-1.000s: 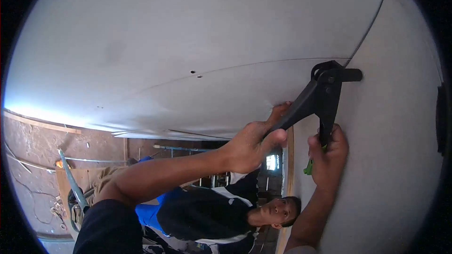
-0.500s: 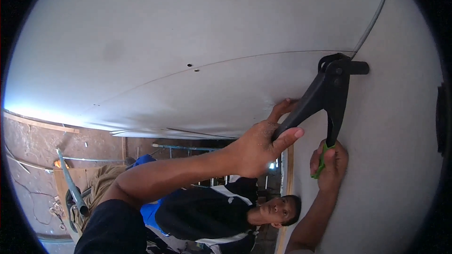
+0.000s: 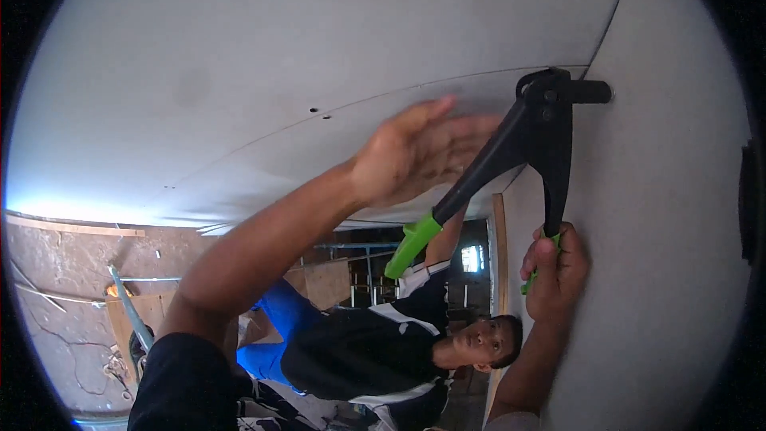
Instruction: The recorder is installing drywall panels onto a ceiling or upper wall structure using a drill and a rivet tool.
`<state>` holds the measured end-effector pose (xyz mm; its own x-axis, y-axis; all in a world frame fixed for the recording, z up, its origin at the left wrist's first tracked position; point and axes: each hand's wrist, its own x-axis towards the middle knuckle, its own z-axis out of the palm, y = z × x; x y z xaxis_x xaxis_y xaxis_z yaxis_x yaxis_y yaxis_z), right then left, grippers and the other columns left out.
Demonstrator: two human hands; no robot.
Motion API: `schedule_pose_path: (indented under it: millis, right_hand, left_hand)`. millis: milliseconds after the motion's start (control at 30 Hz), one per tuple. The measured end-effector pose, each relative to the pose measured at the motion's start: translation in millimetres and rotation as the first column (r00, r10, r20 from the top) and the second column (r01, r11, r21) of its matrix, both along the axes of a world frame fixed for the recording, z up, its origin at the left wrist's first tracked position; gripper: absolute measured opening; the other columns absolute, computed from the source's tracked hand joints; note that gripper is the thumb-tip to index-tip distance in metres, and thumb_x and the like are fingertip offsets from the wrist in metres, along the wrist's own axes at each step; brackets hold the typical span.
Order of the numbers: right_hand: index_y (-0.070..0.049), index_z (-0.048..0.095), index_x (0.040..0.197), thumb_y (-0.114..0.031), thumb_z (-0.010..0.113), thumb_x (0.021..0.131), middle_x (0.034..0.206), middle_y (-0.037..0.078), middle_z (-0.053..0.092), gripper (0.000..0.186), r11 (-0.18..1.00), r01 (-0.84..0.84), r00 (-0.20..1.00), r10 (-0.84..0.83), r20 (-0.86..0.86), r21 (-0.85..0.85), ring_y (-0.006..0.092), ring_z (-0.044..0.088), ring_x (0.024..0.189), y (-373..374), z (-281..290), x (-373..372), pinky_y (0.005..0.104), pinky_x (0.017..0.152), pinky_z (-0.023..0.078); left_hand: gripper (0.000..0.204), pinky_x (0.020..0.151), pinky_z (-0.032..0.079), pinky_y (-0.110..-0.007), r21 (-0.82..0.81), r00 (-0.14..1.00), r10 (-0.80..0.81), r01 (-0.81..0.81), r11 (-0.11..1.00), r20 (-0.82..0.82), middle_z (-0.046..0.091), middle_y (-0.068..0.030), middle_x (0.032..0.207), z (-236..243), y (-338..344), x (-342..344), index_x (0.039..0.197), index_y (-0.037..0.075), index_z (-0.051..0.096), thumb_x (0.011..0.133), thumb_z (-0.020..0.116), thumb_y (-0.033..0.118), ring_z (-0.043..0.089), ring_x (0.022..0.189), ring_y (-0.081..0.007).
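Note:
My right hand (image 3: 556,278) is closed round one green grip of a black hand riveter (image 3: 536,129). The tool's nose (image 3: 594,92) is against or very close to the grey panel (image 3: 662,215), just beside a seam. Its other handle, with a green grip (image 3: 413,244), sticks out toward the lower left with nobody holding it. My left hand (image 3: 415,148) is open and slightly blurred, off the handle, fingers reaching toward the tool's black arm. Whether the fingertips touch the tool or the panel behind, I cannot tell.
A large pale panel (image 3: 239,48) with two small holes and a thin seam spans the top. Below stands a co-worker in a black-and-white shirt (image 3: 367,351), one arm raised behind the riveter. A wooden strip (image 3: 500,255) and a grey-green pole (image 3: 132,311) are lower down.
My left hand has let go of the riveter's handle and moved up and left, uncovering its green grip. The riveter has shifted slightly left and up in view. My right hand still grips it.

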<state>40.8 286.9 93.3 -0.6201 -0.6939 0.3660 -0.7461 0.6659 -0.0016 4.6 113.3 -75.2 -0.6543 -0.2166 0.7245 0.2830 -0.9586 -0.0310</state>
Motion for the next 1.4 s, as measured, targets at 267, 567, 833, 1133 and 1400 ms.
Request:
schedule_pose_path:
  millis: [267, 567, 833, 1133, 1400]
  right_hand:
    - [-0.004, 0.053, 0.088, -0.051, 0.055, 0.09, 0.057, -0.001, 0.046, 0.047, 0.999, -0.021, 0.997, 0.023, 0.069, -0.038, 0.0062, 0.044, 0.048, 2, 1, 2, 0.0238, 0.043, 0.034]
    - [-0.004, 0.053, 0.087, -0.054, 0.055, 0.089, 0.056, -0.001, 0.046, 0.05, 0.998, 0.003, 0.995, 0.004, 0.104, -0.06, 0.0068, 0.045, 0.048, 1, -1, 5, 0.0238, 0.044, 0.035]
    - [-0.004, 0.053, 0.086, -0.052, 0.055, 0.09, 0.056, -0.001, 0.046, 0.048, 0.996, -0.02, 0.99, 0.031, 0.136, -0.084, 0.0071, 0.044, 0.047, 1, -1, 3, 0.0239, 0.044, 0.036]
    - [-0.005, 0.051, 0.084, -0.052, 0.054, 0.09, 0.055, -0.002, 0.045, 0.048, 0.996, 0.007, 0.992, 0.005, 0.129, -0.093, 0.0073, 0.045, 0.047, 8, -13, 17, 0.0245, 0.044, 0.036]
    - [-0.004, 0.053, 0.088, -0.055, 0.057, 0.087, 0.057, -0.002, 0.049, 0.05, 0.995, -0.011, 0.99, 0.025, 0.136, -0.103, 0.0067, 0.047, 0.048, 13, -18, 32, 0.0232, 0.043, 0.037]
  left_hand:
    - [0.065, 0.105, 0.028, -0.042, 0.027, 0.924, -0.135, 0.155, 0.988, -0.359, 0.052, -0.0164, 0.125, 63, -30, -17, 0.141, 0.004, 0.037, 0.094, 0.025, 0.046, 0.047, 0.111, -0.0271]
    - [0.074, 0.112, 0.021, -0.047, 0.035, 0.899, -0.154, 0.184, 0.982, -0.409, 0.039, -0.0208, 0.143, 62, -24, -12, 0.142, 0.001, 0.033, 0.092, 0.027, 0.055, 0.037, 0.133, -0.0318]
    - [0.078, 0.111, 0.022, -0.047, 0.046, 0.922, -0.037, 0.059, 0.997, -0.386, 0.045, -0.0195, 0.139, 63, -25, -13, 0.142, 0.001, 0.034, 0.091, 0.033, 0.06, 0.041, 0.131, -0.0319]
    - [0.082, 0.108, 0.03, -0.041, -0.196, 0.931, -0.039, -0.035, 0.98, -0.362, 0.055, -0.0166, 0.129, 59, -42, -9, 0.138, 0.0, 0.04, 0.09, 0.031, 0.066, 0.047, 0.125, -0.0279]
    - [0.074, 0.098, 0.039, -0.034, -0.471, 0.912, 0.047, -0.253, 0.845, -0.407, 0.054, -0.0117, 0.126, 39, -54, 19, 0.138, 0.0, 0.039, 0.093, 0.04, 0.059, 0.052, 0.111, -0.0176]
